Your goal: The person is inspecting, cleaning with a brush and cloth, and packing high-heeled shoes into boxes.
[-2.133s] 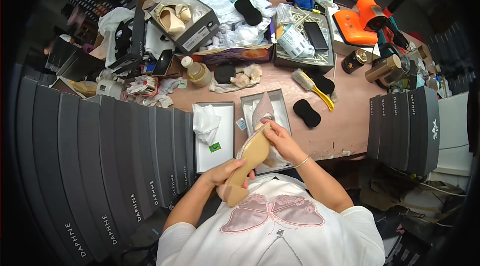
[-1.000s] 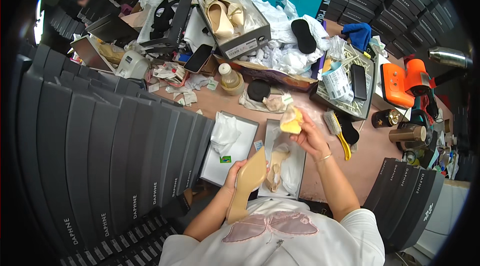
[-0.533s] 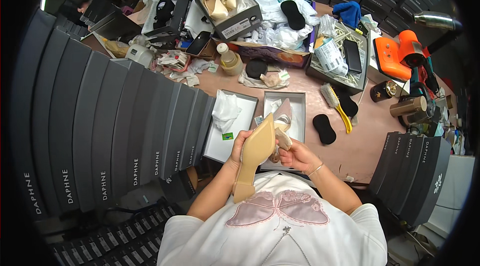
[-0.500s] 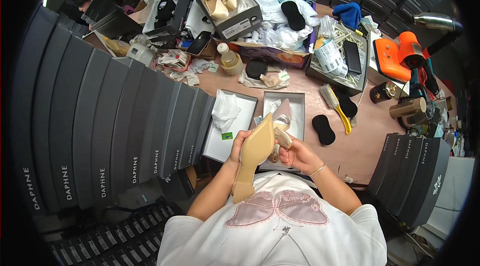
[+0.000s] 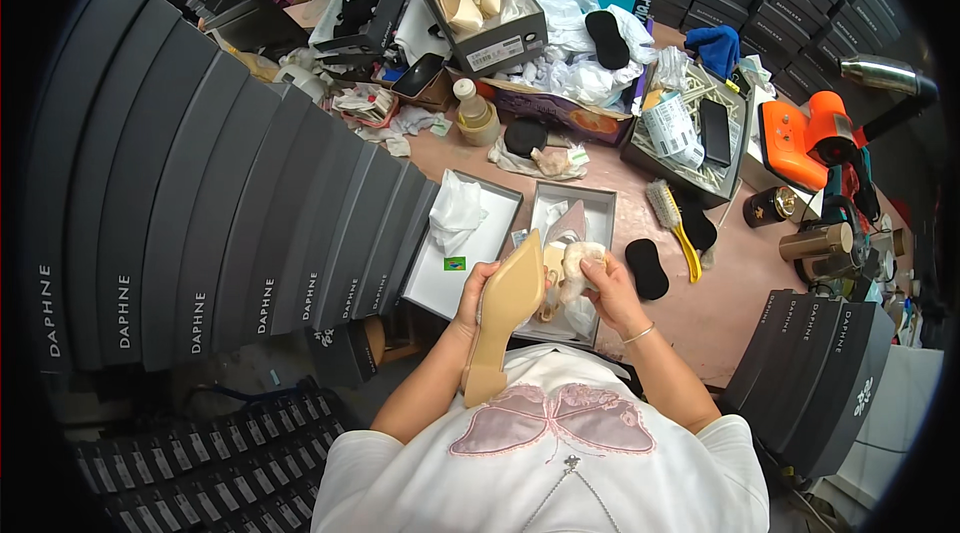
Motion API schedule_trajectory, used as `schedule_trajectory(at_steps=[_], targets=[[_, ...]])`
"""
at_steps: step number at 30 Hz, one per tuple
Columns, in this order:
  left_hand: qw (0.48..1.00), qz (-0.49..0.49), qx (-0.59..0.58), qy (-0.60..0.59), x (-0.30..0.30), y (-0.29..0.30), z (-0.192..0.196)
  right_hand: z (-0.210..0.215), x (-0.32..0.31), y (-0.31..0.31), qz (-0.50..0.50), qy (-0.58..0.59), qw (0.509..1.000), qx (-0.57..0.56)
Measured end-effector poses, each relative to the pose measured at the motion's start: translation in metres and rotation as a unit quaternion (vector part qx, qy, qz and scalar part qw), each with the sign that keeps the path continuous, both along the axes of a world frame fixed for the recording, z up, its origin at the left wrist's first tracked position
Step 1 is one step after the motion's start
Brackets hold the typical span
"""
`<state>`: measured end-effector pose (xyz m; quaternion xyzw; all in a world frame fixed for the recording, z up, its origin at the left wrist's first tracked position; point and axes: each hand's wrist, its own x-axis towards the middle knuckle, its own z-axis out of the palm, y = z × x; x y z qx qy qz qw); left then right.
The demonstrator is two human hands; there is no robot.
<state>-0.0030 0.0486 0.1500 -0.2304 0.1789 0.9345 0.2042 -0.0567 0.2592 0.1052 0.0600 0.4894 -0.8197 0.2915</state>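
Observation:
My left hand is wrapped round a flat-heeled shoe, its beige sole turned up and its pointed toe away from me. The shoe's upper is hidden under the sole. Beside it, my right hand pinches a crumpled cream cloth between thumb and fingers. Just beyond both hands is an open shoebox, with a pinkish pointed shoe and some tissue inside. To its left lies a shoebox lid, white inside, holding white tissue paper and a small green packet.
Tall stacks of dark shoeboxes stand at left, with more boxes at right. A yellow-handled brush and a black pad lie right of the open box. Farther back are a bottle, a box of white sticks and an orange device.
My right hand has moved a little right, away from the shoe, and more of the cloth shows. The shoe stays in my left hand. The view has shifted slightly.

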Motion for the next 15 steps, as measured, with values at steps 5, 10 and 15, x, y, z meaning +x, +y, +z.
schedule_trajectory(at_steps=[5,10,15], targets=[[0.999,-0.046,0.006,0.005,-0.012,-0.016,-0.02,0.049,0.001,-0.034,-0.019,0.436,0.839,0.325],[0.999,-0.042,0.0,-0.033,-0.02,-0.047,-0.019,0.054,-0.001,-0.069,0.075,0.451,0.832,0.313],[0.999,-0.021,-0.002,-0.04,-0.018,-0.074,-0.032,0.051,-0.014,-0.105,0.129,0.405,0.84,0.336]])
